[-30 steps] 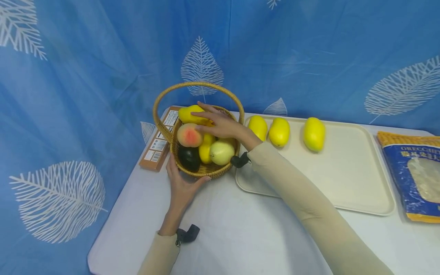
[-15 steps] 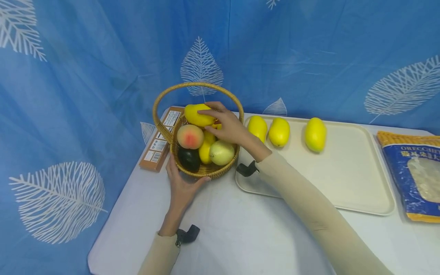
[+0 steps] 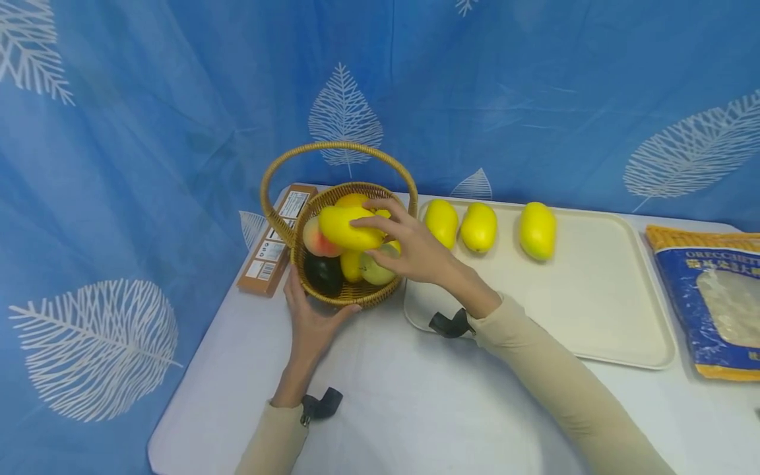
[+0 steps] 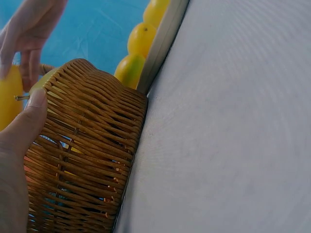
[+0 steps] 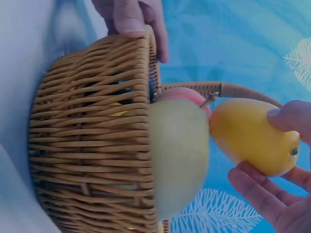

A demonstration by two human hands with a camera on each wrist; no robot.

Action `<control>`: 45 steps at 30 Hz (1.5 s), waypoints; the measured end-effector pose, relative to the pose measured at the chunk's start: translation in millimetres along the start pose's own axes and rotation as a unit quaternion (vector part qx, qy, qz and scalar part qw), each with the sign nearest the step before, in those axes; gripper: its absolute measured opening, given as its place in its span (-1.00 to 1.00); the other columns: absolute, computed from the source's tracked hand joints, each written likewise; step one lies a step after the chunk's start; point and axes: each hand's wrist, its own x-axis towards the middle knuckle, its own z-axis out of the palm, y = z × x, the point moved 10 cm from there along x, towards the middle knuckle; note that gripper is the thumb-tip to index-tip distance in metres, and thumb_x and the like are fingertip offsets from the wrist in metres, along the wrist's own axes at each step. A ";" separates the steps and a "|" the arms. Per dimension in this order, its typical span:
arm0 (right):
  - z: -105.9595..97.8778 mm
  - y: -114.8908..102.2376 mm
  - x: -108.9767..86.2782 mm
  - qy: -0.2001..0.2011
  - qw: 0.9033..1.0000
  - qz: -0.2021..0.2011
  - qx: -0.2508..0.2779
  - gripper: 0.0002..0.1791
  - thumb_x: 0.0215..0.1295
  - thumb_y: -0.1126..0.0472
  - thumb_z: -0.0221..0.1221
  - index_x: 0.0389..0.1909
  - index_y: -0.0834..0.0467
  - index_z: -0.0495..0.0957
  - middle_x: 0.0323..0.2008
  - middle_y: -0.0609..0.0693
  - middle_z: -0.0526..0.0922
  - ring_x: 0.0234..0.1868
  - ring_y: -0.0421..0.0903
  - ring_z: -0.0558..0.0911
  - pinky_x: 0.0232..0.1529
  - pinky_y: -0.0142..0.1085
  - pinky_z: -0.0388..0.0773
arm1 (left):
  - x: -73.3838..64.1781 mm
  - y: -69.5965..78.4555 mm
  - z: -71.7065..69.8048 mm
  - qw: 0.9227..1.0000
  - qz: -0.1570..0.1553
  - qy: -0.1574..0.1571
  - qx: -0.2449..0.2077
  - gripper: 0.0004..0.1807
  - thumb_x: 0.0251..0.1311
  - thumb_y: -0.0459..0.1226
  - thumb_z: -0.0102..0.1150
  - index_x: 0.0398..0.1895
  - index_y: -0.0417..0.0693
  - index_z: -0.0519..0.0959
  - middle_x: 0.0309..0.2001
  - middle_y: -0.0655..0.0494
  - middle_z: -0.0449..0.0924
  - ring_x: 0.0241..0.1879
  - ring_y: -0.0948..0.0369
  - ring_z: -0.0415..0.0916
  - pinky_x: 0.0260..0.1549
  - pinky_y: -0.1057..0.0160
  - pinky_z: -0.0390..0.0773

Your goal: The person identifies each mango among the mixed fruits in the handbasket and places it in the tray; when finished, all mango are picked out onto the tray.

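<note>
A wicker basket (image 3: 377, 298) with a tall arched handle stands on the table. My left hand (image 3: 311, 326) grips its near side, the thumb over the rim (image 4: 36, 99). Above the basket, my right hand (image 3: 410, 244) holds a yellow mango (image 3: 341, 227) between thumb and fingers; in the right wrist view the mango (image 5: 252, 136) overlaps the pear's edge. Inside lie a pale green pear (image 3: 377, 269), a peach (image 3: 320, 241) partly hidden by the mango, a dark green avocado (image 3: 323, 276) and several yellow fruits (image 3: 351, 265).
A cream tray (image 3: 594, 297) right of the basket bears three mangoes (image 3: 537, 231) along its back. Farther right lies a blue and yellow bag of orecchiette (image 3: 706, 297). Left of the basket is a flat brown box (image 3: 267, 260). A blue leaf-print curtain (image 3: 451, 99) hangs behind.
My right hand has drawn the mango from the basket's back toward its middle, over the peach and pear. Another yellow fruit now shows at the back. The left hand has stayed on the basket.
</note>
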 end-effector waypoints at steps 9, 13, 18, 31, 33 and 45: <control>8.6 11.2 -5.9 -0.033 0.999 0.023 -0.031 -0.28 0.16 0.15 0.36 0.38 0.02 0.37 0.20 0.15 0.26 -0.18 -0.03 0.50 -0.27 -0.17 0.61 | -1.1 -3.6 1.3 1.000 -0.003 0.000 0.001 0.36 -0.29 -0.40 0.60 0.55 -0.26 -0.18 0.48 -0.35 -0.18 0.44 -0.23 -0.15 0.39 -0.35 -0.10; 8.9 18.2 -7.6 -0.045 0.998 0.043 -0.029 -0.27 0.10 0.08 0.42 0.33 0.04 0.41 0.15 0.13 0.27 -0.05 -0.02 0.48 -0.05 -0.16 0.60 | -1.6 -5.2 2.3 1.000 -0.006 0.000 0.003 0.38 -0.30 -0.40 0.60 0.55 -0.24 -0.18 0.48 -0.35 -0.17 0.45 -0.22 -0.14 0.39 -0.34 -0.10; 10.5 24.4 -6.9 -0.060 0.997 0.052 -0.018 -0.25 0.08 0.04 0.44 0.29 0.08 0.38 0.34 0.13 0.25 0.33 0.05 0.34 0.28 -0.07 0.45 | -1.6 -5.1 3.7 1.000 -0.007 -0.002 0.006 0.39 -0.28 -0.39 0.59 0.57 -0.14 -0.21 0.48 -0.34 -0.18 0.45 -0.21 -0.15 0.39 -0.34 -0.11; 12.9 21.7 -5.0 -0.045 0.999 0.022 -0.019 -0.23 0.10 0.01 0.42 0.35 0.02 0.40 0.42 0.06 0.26 0.43 0.01 0.25 0.38 -0.03 0.34 | 0.1 -2.2 4.6 1.000 -0.004 -0.006 -0.001 0.37 -0.28 -0.40 0.59 0.55 -0.19 -0.20 0.47 -0.36 -0.20 0.45 -0.23 -0.15 0.38 -0.37 -0.10; 8.8 18.4 -5.7 -0.025 0.999 0.014 -0.018 -0.23 0.07 0.01 0.45 0.33 0.03 0.42 0.39 0.06 0.29 0.42 0.00 0.26 0.37 -0.06 0.35 | 0.8 -0.9 4.5 1.000 0.001 -0.005 0.000 0.36 -0.28 -0.40 0.59 0.55 -0.22 -0.19 0.47 -0.36 -0.19 0.45 -0.23 -0.14 0.38 -0.37 -0.10; -10.3 -1.4 -16.0 0.028 0.999 0.010 -0.019 -0.24 -0.02 0.01 0.49 0.27 0.02 0.47 0.36 0.04 0.31 0.39 -0.01 0.31 0.31 -0.08 0.42 | 2.8 4.5 0.7 1.000 0.029 0.005 0.000 0.37 -0.34 -0.43 0.59 0.53 -0.32 -0.17 0.46 -0.41 -0.16 0.43 -0.29 -0.12 0.35 -0.39 -0.08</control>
